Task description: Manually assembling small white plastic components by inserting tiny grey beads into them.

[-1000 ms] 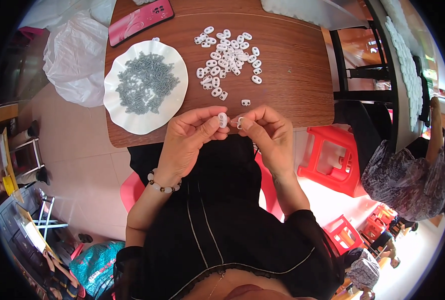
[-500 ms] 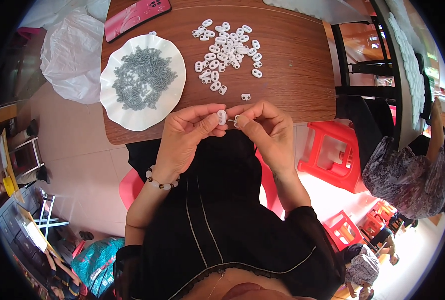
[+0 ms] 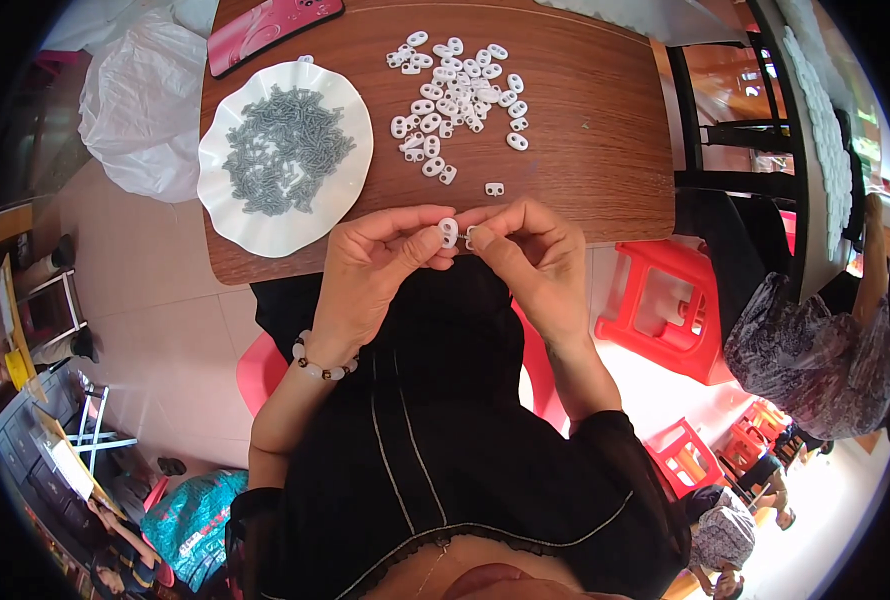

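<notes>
- Dark brown wood-grain rectangular table (image 3: 605,120), top ctr of frame; holds most of the small stuff.
- Bright red plastic stool (image 3: 708,350), right of ctr, on floor beyond table's right edge.
- Crumpled white translucent plastic bag (image 3: 145,110), upper L, just beside table.
- White round plate w/ wavy rim (image 3: 213,180), upper L of ctr, on table near its L edge.
- L hand (image 3: 370,265), mid-frame at table's near edge: thumb + fingers pinching a pc, bracelet on wrist.
- R hand (image 3: 540,255), just right of L hand, nearly tip to tip: thumb + index pinching a smaller pc; other fingers curled, partly hidden.
- Pink flat phone w/ dark camera lenses (image 3: 275,32), upper L, above plate.
- Bracelet of white & dark round beads (image 3: 323,370), below L hand.
- White oval two-hole pc (image 3: 448,232), mid-frame, upright in L fingertips, holes facing cam. Loose heap of similar white pcs (image 3: 455,85), top ctr, on table.
- Small white pc (image 3: 472,238), in R fingertips, mostly covered.
- Lone small white two-hole pc (image 3: 494,188), on table above R hand, apart from heap.
- Tiny grey spring-like bits (image 3: 290,150), many, piled on plate.
- Thin metal bit, approx. between the two held pcs; can't tell if it's seated in L one.
</notes>
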### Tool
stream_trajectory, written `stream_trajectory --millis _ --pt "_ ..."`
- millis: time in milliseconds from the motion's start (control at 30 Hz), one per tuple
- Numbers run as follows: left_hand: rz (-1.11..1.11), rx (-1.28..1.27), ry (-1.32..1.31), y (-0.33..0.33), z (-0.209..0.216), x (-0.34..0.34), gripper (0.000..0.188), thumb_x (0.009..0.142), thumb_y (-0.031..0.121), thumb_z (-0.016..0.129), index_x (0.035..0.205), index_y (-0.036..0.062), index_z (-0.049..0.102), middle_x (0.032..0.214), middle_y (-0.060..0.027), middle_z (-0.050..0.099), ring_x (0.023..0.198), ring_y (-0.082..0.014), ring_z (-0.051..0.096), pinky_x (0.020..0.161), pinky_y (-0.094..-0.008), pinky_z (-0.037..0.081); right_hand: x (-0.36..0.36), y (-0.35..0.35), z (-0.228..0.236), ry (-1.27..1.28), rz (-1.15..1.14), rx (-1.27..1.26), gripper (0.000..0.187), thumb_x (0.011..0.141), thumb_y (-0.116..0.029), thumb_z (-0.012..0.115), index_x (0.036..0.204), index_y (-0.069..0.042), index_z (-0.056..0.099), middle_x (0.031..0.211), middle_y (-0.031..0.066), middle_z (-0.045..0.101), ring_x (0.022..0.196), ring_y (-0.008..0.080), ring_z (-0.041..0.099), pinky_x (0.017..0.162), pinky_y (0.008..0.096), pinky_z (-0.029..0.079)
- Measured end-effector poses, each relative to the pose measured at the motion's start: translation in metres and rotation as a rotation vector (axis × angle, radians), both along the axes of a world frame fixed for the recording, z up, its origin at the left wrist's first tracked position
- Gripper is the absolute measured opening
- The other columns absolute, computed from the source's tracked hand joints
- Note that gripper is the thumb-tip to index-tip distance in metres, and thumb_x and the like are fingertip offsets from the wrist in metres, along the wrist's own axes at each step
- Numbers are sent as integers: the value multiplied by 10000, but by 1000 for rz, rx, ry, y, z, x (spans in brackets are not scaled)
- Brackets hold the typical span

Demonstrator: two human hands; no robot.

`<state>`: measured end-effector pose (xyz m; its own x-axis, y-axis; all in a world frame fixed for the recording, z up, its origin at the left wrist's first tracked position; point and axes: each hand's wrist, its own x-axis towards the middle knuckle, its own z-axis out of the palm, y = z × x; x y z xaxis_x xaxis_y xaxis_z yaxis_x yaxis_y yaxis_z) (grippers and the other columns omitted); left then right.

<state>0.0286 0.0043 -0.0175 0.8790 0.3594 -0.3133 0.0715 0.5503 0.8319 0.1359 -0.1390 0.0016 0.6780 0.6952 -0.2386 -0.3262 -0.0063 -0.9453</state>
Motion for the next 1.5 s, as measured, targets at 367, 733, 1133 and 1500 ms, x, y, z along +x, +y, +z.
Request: stream_trajectory --millis 367,733,1133,1500 --pt "-44 49 -7 2 8 -4 219 891 78 661 1078 -34 672 920 -105 698 775 -127 655 724 -246 554 -2 0 1 -10 64 25 52 837 20 692 860 27 646 985 129 663 880 147 631 803 275 508" --pt "-199 -62 -5 13 15 -6 195 855 80 696 1000 -51 687 851 -131 695 687 -149 647 628 -266 550 4 -7 -4 48 172 171 337 784 -89 773 1078 -2 631 1046 82 626 962 154 605 835 300 502" --pt "-291 -149 -16 18 18 -6 181 856 96 700 949 -59 697 814 -123 691 649 -140 644 582 -251 548 7 -5 -9 -161 364 244 454 828 -276 720 1203 -31 643 1193 140 598 1080 215 560 895 346 466" --pt "-253 -38 18 10 33 -9 165 893 134 668 915 -22 717 731 -48 677 614 -66 596 563 -192 471 0 -3 -8 -229 287 278 420 842 -275 705 1149 8 661 1168 179 650 1098 260 559 900 375 470"
